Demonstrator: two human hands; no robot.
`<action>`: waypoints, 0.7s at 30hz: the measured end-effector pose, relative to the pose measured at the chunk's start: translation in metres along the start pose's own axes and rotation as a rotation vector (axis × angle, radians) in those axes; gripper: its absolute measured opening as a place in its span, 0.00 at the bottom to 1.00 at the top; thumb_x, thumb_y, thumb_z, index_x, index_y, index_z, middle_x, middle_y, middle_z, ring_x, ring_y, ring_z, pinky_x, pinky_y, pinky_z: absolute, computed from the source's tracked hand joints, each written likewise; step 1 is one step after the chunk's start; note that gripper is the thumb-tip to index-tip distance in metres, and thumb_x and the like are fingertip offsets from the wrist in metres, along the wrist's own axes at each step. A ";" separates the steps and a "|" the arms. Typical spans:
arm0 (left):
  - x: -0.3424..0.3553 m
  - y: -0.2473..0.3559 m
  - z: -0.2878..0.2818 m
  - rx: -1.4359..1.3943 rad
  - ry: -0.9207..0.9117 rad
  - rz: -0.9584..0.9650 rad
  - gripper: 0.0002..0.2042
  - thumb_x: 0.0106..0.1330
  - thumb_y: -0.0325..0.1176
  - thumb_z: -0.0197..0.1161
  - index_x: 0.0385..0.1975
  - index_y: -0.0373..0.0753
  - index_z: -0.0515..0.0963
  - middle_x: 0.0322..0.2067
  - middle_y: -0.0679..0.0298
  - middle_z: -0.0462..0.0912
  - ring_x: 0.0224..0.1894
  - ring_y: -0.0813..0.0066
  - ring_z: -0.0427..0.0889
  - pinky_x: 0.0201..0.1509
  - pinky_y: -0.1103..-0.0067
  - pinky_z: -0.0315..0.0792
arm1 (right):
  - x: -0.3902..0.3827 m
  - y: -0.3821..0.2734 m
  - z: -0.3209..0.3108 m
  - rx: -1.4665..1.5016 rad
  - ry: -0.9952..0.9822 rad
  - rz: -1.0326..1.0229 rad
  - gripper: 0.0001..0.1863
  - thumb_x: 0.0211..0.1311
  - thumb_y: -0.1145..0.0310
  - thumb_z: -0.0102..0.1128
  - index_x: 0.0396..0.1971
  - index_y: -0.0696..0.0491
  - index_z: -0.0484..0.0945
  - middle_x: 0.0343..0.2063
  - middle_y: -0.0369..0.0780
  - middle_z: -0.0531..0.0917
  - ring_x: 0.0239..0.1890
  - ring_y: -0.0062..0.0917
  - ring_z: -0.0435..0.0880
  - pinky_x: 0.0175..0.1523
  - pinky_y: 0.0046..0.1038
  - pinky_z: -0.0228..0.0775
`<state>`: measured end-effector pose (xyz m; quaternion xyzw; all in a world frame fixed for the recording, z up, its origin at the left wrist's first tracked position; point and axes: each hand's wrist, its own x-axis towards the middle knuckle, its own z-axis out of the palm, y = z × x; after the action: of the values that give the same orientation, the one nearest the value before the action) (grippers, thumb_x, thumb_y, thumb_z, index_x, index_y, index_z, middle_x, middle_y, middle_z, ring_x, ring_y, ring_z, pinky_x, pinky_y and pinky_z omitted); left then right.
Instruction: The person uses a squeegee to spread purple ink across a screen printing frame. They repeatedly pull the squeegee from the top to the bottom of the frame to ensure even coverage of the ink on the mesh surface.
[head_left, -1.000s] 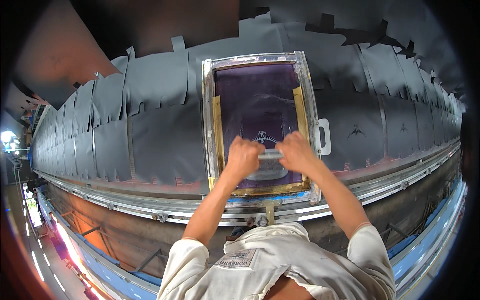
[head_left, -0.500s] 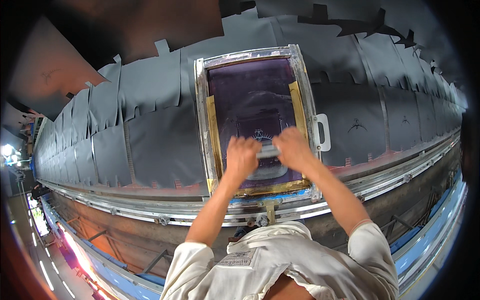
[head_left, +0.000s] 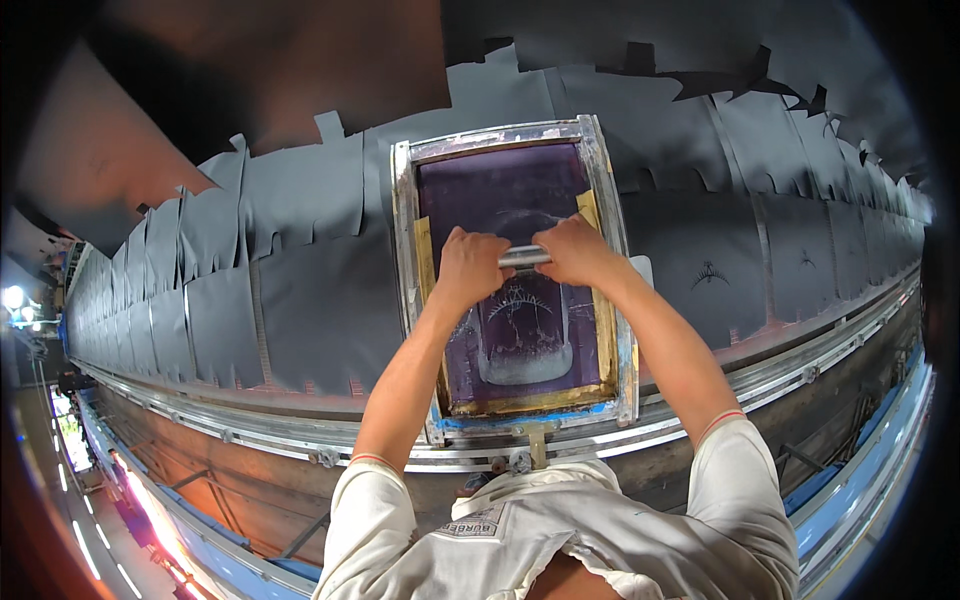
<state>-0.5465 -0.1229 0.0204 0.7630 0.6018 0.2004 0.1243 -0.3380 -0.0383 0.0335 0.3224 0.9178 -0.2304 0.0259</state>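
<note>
A metal-framed printing screen (head_left: 405, 250) with a purple mesh lies flat on a long table covered in dark grey fabric pieces. Both my hands grip the grey handle of a squeegee (head_left: 524, 257) across the middle of the mesh. My left hand (head_left: 470, 265) holds its left end, my right hand (head_left: 575, 250) its right end. A pale printed design (head_left: 517, 300) shows on the mesh just below the squeegee, with a pale ink smear nearer me.
Rows of dark grey fabric panels (head_left: 300, 300) cover the long table to left and right; one to the right carries a small printed mark (head_left: 710, 273). A metal rail (head_left: 300, 440) runs along the table's near edge. A floor with bright lights lies at lower left.
Both hands have pushed the squeegee away from me, up the screen, uncovering the printed design and ink smear on the mesh below it.
</note>
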 end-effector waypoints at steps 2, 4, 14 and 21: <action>0.014 -0.004 -0.005 0.000 -0.108 -0.061 0.11 0.47 0.39 0.79 0.26 0.45 0.84 0.27 0.63 0.87 0.33 0.59 0.85 0.43 0.66 0.68 | 0.014 0.010 -0.003 0.031 -0.051 0.015 0.10 0.51 0.63 0.73 0.33 0.49 0.86 0.30 0.44 0.88 0.41 0.43 0.88 0.54 0.44 0.71; 0.025 -0.003 -0.012 0.001 -0.196 -0.117 0.12 0.47 0.40 0.79 0.26 0.45 0.84 0.27 0.63 0.87 0.33 0.58 0.85 0.44 0.65 0.68 | 0.019 0.013 -0.005 0.055 -0.072 0.030 0.10 0.52 0.63 0.73 0.33 0.49 0.86 0.31 0.44 0.88 0.41 0.43 0.88 0.55 0.43 0.71; -0.051 0.037 0.009 -0.057 0.018 0.013 0.07 0.45 0.31 0.75 0.22 0.43 0.81 0.24 0.60 0.84 0.30 0.56 0.83 0.42 0.63 0.68 | -0.054 -0.025 0.031 -0.014 0.061 -0.054 0.10 0.48 0.64 0.73 0.28 0.52 0.82 0.27 0.46 0.85 0.38 0.46 0.83 0.49 0.46 0.70; -0.124 0.077 0.013 -0.067 -0.016 0.020 0.08 0.44 0.30 0.74 0.24 0.45 0.82 0.26 0.64 0.84 0.32 0.62 0.85 0.42 0.66 0.69 | -0.141 -0.066 0.035 0.354 0.232 0.050 0.24 0.48 0.55 0.80 0.44 0.51 0.85 0.37 0.42 0.87 0.48 0.41 0.83 0.59 0.43 0.68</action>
<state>-0.4981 -0.2609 0.0230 0.7662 0.5859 0.2155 0.1527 -0.2693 -0.1806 0.0569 0.3688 0.8515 -0.3487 -0.1312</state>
